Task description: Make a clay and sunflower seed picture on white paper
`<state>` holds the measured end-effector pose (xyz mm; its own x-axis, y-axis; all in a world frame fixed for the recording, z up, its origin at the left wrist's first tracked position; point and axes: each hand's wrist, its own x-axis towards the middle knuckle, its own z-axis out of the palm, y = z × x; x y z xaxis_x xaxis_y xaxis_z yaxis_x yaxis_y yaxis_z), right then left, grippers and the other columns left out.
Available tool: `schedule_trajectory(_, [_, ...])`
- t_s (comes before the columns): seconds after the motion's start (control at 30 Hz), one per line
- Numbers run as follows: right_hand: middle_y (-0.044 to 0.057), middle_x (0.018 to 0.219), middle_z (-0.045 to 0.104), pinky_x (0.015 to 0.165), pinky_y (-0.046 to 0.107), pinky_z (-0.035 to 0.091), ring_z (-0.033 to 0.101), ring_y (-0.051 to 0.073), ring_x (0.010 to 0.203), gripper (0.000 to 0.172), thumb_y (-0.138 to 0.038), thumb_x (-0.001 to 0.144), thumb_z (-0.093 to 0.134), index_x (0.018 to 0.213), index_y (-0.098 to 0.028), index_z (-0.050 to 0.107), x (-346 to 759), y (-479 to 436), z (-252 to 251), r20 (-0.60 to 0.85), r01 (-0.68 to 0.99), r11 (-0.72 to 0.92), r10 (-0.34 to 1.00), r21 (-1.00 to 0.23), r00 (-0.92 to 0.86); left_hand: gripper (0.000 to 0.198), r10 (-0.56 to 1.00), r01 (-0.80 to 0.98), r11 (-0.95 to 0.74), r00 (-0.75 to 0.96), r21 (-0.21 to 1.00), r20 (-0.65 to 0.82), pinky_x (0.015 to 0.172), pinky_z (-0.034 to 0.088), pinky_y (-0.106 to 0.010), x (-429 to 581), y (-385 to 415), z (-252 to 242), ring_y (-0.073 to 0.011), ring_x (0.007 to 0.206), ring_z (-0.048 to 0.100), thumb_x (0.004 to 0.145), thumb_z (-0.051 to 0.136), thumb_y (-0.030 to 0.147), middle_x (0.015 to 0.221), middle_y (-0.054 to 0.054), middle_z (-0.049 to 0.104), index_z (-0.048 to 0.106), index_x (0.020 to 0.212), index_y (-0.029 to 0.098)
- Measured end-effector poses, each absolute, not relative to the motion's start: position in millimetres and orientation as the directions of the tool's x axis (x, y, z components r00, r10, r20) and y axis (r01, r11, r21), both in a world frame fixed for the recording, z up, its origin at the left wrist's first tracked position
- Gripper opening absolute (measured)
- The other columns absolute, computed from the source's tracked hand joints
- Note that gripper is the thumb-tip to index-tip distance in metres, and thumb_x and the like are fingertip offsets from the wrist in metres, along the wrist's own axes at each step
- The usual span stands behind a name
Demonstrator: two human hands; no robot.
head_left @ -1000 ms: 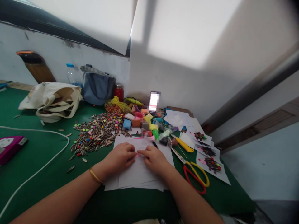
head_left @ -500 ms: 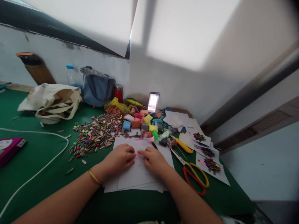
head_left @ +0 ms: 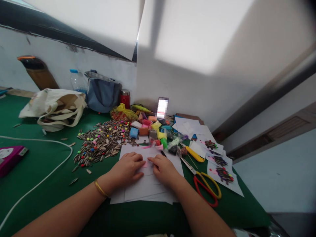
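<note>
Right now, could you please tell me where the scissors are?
In the head view, the scissors lie on the green table at right, between the white paper and the decorated sheets, just below the yellow cutter.

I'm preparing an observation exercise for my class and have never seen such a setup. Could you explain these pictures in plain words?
There is no machine here: a person works with two bare hands, seen by a camera worn on the head, looking forward and down. The left hand, with a gold bracelet on its wrist, and the right hand rest on white paper. Their fingertips are at a small pink piece; whether either grips it is too small to tell. On the green table lie sunflower seeds mixed with coloured beads, colourful wrapped blocks, scissors, and sheets with seeds arranged on them.
</note>
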<state>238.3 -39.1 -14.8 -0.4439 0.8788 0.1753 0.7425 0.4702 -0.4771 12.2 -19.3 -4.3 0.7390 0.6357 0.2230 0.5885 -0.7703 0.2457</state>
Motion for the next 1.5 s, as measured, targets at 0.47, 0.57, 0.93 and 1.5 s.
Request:
schedule_trajectory(0.47, [0.005,0.095,0.06,0.08,0.029,0.042,0.054,0.018,0.088,0.043,-0.016,0.086,0.056,0.126,-0.031,0.064,237.0,-42.2,-11.0,0.12,0.786,0.525,0.848,-0.326,-0.516,0.036,0.688,0.594,-0.719,0.683,0.362,0.245,0.097,0.045,-0.04,8.4,-14.7,-11.8,-0.0258,0.108,0.057,0.077,0.073,0.028,0.117,-0.009,0.063,0.063,0.11,0.021])
schedule_trajectory(0.57, [0.004,0.095,0.06,0.079,0.029,0.04,0.053,0.018,0.087,0.043,-0.015,0.086,0.057,0.126,-0.031,0.064,237.1,-43.2,-11.0,0.131,0.782,0.542,0.838,-0.307,-0.529,0.035,0.697,0.599,-0.71,0.674,0.37,0.246,0.097,0.045,-0.039,7.6,-15.2,-10.3,-0.0259,0.108,0.057,0.075,0.074,0.028,0.116,-0.008,0.063,0.064,0.108,0.021])
schedule_trajectory(0.93, [0.005,0.096,0.061,0.077,0.03,0.038,0.052,0.019,0.086,0.037,-0.02,0.089,0.058,0.123,-0.031,0.066,240.5,-43.1,-7.8,0.139,0.736,0.635,0.771,-0.235,-0.621,0.028,0.675,0.579,-0.727,0.701,0.369,0.23,0.096,0.045,-0.038,7.2,-11.8,-11.2,-0.0245,0.106,0.057,0.076,0.074,0.026,0.112,-0.007,0.064,0.068,0.103,0.021])
schedule_trajectory(1.5, [0.004,0.098,0.061,0.077,0.029,0.037,0.053,0.019,0.088,0.043,-0.018,0.085,0.06,0.126,-0.033,0.064,234.9,-46.2,-5.8,0.14,0.743,0.622,0.782,-0.246,-0.608,0.025,0.684,0.584,-0.715,0.697,0.384,0.215,0.094,0.046,-0.037,9.0,-12.6,-7.6,-0.0244,0.103,0.058,0.077,0.073,0.025,0.109,-0.008,0.064,0.069,0.101,0.02])
